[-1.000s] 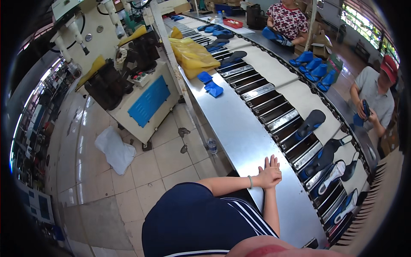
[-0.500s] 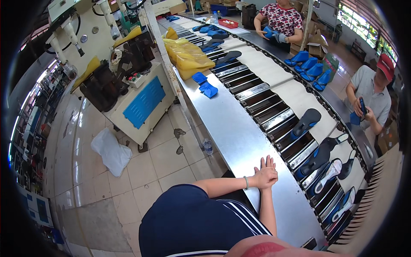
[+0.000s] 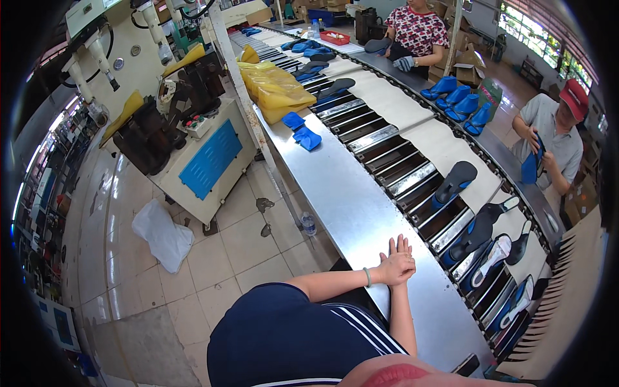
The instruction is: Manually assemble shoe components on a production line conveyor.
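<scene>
My left hand (image 3: 389,270) lies across the back of my right hand (image 3: 401,248), both resting on the bare metal side table (image 3: 342,216) beside the conveyor. Several right-hand fingers stretch out flat, pointing away from me. The left fingers lie over the right hand, partly bent, and neither hand appears to hold an object. Nearest to them on the conveyor (image 3: 403,180) is a blue shoe with a dark sole (image 3: 456,180). More dark soles and blue shoes lie to the right, one with a white insole-shaped piece (image 3: 493,259). A dark phone-like object (image 3: 467,365) lies near the table's front end.
Yellow plastic sheeting (image 3: 274,90) and blue pieces (image 3: 305,137) lie farther up the table. Across the conveyor, one co-worker (image 3: 418,32) and another in a red cap (image 3: 560,129) handle shoe parts. A machine (image 3: 209,151) stands left; a white bag (image 3: 162,233) lies on the floor.
My hands keep their pose while the view shifts slightly. The red-capped co-worker's blue piece has been turned and shows more. The far co-worker's hands have parted, one holding out a dark-soled shoe.
</scene>
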Available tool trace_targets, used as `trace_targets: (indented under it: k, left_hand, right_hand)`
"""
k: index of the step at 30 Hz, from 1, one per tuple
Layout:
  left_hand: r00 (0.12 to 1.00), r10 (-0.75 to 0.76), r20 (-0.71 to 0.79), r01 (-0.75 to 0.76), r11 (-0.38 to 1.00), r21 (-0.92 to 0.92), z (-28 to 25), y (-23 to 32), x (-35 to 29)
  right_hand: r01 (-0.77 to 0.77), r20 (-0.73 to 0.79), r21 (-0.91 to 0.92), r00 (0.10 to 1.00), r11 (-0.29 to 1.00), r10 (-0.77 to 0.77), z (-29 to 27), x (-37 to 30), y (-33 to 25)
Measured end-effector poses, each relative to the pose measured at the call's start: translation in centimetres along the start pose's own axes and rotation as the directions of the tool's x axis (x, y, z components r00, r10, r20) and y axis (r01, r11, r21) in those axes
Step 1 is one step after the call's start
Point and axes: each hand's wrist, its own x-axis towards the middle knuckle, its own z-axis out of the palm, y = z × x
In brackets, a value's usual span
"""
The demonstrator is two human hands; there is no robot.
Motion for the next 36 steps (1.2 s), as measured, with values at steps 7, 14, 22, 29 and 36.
trace_targets:
  k: [7,14,22,29,36]
  left_hand:
    - [0.995,-0.058,0.086,0.058,0.998,0.002,-0.4,-0.1,-0.7]
    - [0.997,-0.012,0.071,0.012,1.0,0.004,-0.6,0.5,-0.4]
    - [0.997,-0.015,0.072,0.014,1.0,0.022,-0.8,1.1,-0.4]
    - [0.994,-0.022,0.104,0.021,1.0,0.01,-0.5,0.7,-0.6]
    - [0.998,0.0,0.068,-0.001,1.0,0.018,-0.6,1.5,-0.1]
  right_hand:
    - [0.001,-0.002,-0.006,1.0,1.0,-0.001,-0.4,-0.1,-0.5]
    - [0.009,-0.025,-0.058,1.0,0.998,-0.011,-0.2,-0.3,-0.9]
    - [0.0,0.003,-0.115,1.0,0.993,0.001,0.5,-0.9,0.1]
    - [0.017,-0.026,-0.08,0.999,0.997,-0.019,0.3,-1.0,0.3]
    - [0.005,-0.009,-0.135,1.0,0.991,-0.007,-0.2,-1.2,0.1]
